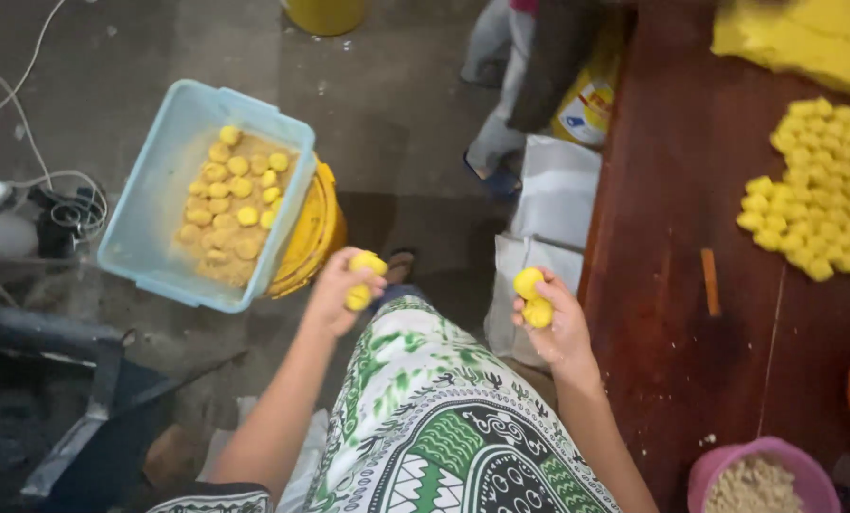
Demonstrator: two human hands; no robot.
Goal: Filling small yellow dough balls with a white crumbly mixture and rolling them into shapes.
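We see dim, soft indoor light | deep shadow at lower left on the floor (26, 418) | mild blur overall | edges slightly stretched | no glare

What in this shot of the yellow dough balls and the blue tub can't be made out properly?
Head view:
- Left hand: its fingers cover part of the yellow balls it holds.
- Yellow bucket: mostly hidden under the blue tub.
- Pink bowl: cut off by the bottom edge.
- Yellow slab: cut off by the top edge.
- Items by the cables: blurred, too small to identify.
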